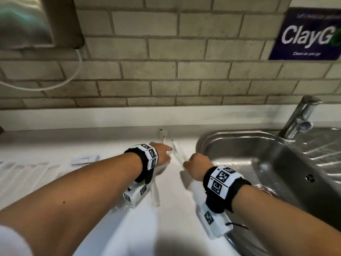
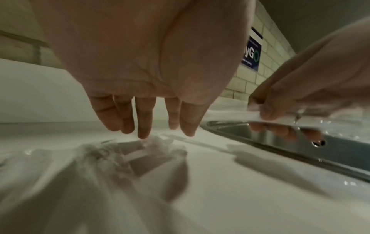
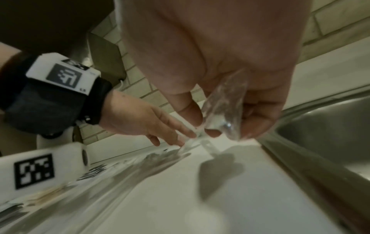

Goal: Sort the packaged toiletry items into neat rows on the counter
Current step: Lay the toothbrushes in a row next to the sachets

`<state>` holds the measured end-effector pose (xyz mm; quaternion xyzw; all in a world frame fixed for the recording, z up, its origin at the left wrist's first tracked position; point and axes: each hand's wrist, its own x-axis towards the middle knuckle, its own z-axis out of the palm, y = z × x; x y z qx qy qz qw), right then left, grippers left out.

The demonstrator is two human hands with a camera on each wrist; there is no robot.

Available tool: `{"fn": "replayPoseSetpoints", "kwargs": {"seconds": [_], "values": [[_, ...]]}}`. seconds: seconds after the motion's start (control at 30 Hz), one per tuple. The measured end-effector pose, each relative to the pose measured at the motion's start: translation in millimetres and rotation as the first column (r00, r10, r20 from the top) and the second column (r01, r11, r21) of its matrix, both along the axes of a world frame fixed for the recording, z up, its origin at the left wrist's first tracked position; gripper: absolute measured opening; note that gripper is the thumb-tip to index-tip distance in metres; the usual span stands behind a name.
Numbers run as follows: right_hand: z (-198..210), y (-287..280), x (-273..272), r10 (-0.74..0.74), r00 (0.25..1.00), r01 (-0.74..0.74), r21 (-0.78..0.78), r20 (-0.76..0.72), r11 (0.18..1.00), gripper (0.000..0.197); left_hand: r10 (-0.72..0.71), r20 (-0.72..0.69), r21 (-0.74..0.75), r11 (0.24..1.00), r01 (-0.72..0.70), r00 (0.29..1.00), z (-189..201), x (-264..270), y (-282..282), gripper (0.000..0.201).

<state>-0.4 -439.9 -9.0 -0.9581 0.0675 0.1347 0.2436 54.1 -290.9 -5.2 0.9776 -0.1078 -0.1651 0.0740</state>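
Note:
My right hand (image 1: 192, 162) pinches one end of a long clear toiletry packet (image 1: 177, 152), just left of the sink; in the right wrist view the packet (image 3: 224, 109) sits between thumb and fingers, lifted off the counter. My left hand (image 1: 167, 151) is beside it, fingers straight, fingertips (image 2: 144, 134) touching a crinkled clear packet (image 2: 152, 147) lying on the white counter (image 1: 166, 228). Another clear packet (image 1: 163, 135) lies by the back wall. A further one (image 1: 154, 195) lies under my left wrist.
A steel sink (image 1: 239, 145) with a tap (image 1: 302, 115) is directly right of my hands. Flat packets (image 1: 85, 160) and a row of long ones (image 1: 22, 171) lie on the counter's left. A brick wall (image 1: 166, 71) stands behind, with a metal dispenser (image 1: 36, 21) at upper left.

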Motion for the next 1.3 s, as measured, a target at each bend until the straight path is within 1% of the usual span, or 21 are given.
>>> {"fn": "replayPoseSetpoints", "kwargs": {"seconds": [0.07, 0.13, 0.23, 0.27, 0.3, 0.4, 0.5, 0.63, 0.73, 0.77, 0.83, 0.9, 0.97, 1.0, 1.07, 1.17, 1.3], "values": [[-3, -5, -1, 0.008, 1.0, -0.008, -0.023, -0.01, 1.0, 0.023, -0.024, 0.014, 0.079, 0.997, 0.023, 1.0, -1, -5, -8, 0.039], [-4, -8, -3, -0.013, 1.0, 0.013, -0.029, -0.005, 0.999, 0.021, -0.014, 0.03, 0.055, 0.998, 0.013, 0.999, 2, -16, -14, 0.035], [-5, -7, -5, -0.024, 0.999, 0.024, -0.002, 0.024, 1.0, 0.023, -0.032, -0.024, 0.048, 0.998, 0.034, 0.999, -4, -31, -15, 0.028], [-6, -6, -6, -0.023, 1.0, 0.023, -0.002, 0.021, 1.0, 0.018, -0.022, -0.014, 0.038, 0.999, 0.022, 1.0, -9, -34, -13, 0.028], [-7, -3, -9, -0.013, 1.0, 0.013, 0.0, 0.028, 1.0, 0.012, -0.053, -0.011, 0.052, 0.997, 0.053, 0.999, -15, -38, -10, 0.027], [-10, 4, -18, -0.001, 1.0, 0.002, -0.025, 0.019, 1.0, 0.032, -0.055, -0.028, -0.004, 0.998, 0.055, 0.998, -28, -54, -3, 0.024], [-13, 13, -30, 0.022, 1.0, -0.022, -0.041, 0.001, 0.999, 0.045, -0.074, -0.044, -0.069, 0.995, 0.071, 0.996, -32, -73, 1, 0.035], [-17, 19, -40, 0.02, 1.0, -0.019, -0.055, 0.02, 0.998, 0.055, -0.068, -0.012, -0.126, 0.99, 0.066, 0.998, -27, -90, 5, 0.039], [-12, 24, -46, 0.053, 0.998, -0.049, -0.101, 0.035, 0.994, 0.061, -0.019, 0.024, -0.238, 0.971, 0.025, 1.0, -18, -94, 13, 0.037], [-10, 26, -48, 0.08, 0.995, -0.072, -0.128, 0.057, 0.989, 0.062, -0.006, 0.036, -0.252, 0.968, 0.015, 0.999, -14, -95, 18, 0.035], [-6, 35, -53, 0.152, 0.981, -0.129, -0.176, 0.12, 0.976, 0.057, 0.004, 0.065, -0.213, 0.977, 0.01, 0.998, -6, -97, 31, 0.026], [-2, 48, -57, 0.23, 0.961, -0.2, -0.185, 0.157, 0.962, 0.043, 0.031, 0.105, -0.112, 0.994, -0.019, 0.994, 0, -96, 47, 0.017], [0, 63, -58, 0.282, 0.947, -0.26, -0.147, 0.154, 0.954, 0.03, 0.102, 0.14, -0.026, 0.995, -0.099, 0.985, 3, -96, 66, 0.016], [-1, 69, -59, 0.297, 0.944, -0.28, -0.128, 0.143, 0.951, 0.026, 0.142, 0.145, -0.015, 0.99, -0.142, 0.979, 3, -96, 74, 0.018], [-4, 83, -59, 0.32, 0.941, -0.307, -0.116, 0.114, 0.945, 0.024, 0.219, 0.11, -0.043, 0.975, -0.216, 0.969, -1, -99, 87, 0.026], [-9, 99, -58, 0.319, 0.947, -0.309, -0.153, 0.041, 0.939, 0.024, 0.307, 0.032, -0.12, 0.946, -0.301, 0.951, -10, -107, 91, 0.039], [-12, 113, -52, 0.301, 0.953, -0.297, -0.207, -0.012, 0.932, 0.025, 0.357, 0.017, -0.177, 0.92, -0.348, 0.934, -19, -104, 87, 0.039]]}}
